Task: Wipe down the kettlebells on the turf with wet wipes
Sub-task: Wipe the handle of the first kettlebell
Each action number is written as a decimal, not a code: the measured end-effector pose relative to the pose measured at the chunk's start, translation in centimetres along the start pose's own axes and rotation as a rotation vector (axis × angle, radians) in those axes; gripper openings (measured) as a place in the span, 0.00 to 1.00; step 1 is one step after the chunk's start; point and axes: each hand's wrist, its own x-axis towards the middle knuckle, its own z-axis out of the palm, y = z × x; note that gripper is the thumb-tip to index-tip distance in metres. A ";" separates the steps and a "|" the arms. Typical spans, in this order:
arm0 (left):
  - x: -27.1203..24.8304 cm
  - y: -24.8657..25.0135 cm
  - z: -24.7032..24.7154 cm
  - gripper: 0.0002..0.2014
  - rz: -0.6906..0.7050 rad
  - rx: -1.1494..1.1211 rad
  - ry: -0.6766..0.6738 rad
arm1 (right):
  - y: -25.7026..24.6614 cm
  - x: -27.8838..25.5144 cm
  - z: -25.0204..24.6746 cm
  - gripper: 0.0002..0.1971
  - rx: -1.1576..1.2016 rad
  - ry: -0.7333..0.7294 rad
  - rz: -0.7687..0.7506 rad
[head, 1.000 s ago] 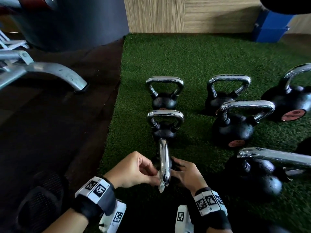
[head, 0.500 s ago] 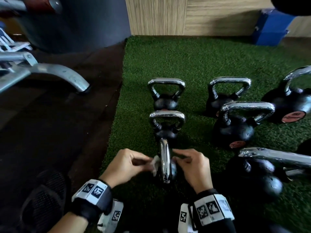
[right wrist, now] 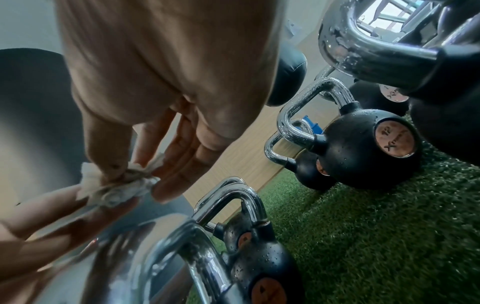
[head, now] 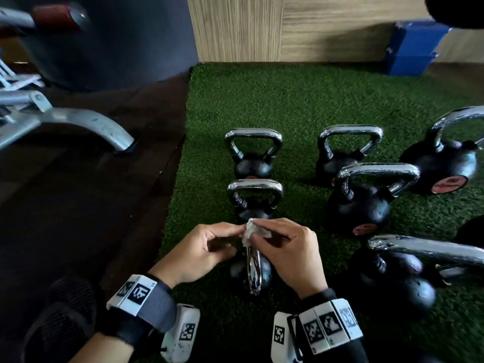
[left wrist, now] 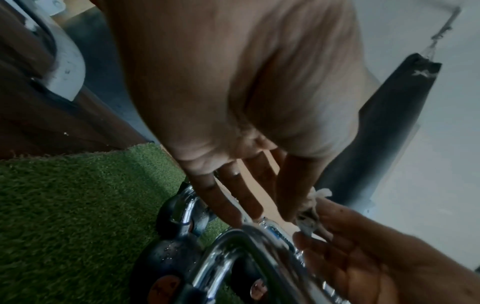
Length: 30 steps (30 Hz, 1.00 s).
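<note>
Both hands, left hand [head: 201, 251] and right hand [head: 285, 254], pinch the crumpled wet wipe [head: 250, 231] fingertip-tight above the nearest kettlebell's chrome handle [head: 253, 268] (likely refolding it).

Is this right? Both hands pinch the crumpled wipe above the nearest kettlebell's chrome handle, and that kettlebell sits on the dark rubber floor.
Not quite. The left hand and right hand do pinch the wipe above the nearest kettlebell, but the head view shows it on the green turf, not the dark floor.
</note>
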 end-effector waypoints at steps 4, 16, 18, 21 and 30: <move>0.0 -1.0 0.9 0.36 -0.029 0.126 0.017 | 1.3 0.2 -0.1 0.07 -0.076 0.080 0.086; 0.2 -8.4 8.5 0.74 -0.025 0.507 -0.058 | 7.3 1.1 1.4 0.07 -0.151 -0.013 0.481; 0.2 -8.7 8.5 0.73 -0.062 0.444 0.018 | 7.5 1.0 2.0 0.09 -0.114 -0.090 0.496; 0.2 -9.1 8.3 0.70 -0.048 0.432 0.027 | 7.7 0.8 2.5 0.09 -0.123 -0.126 0.459; 1.0 -9.6 6.6 0.69 0.043 0.395 -0.062 | 7.3 1.9 3.0 0.13 -0.143 -0.014 0.394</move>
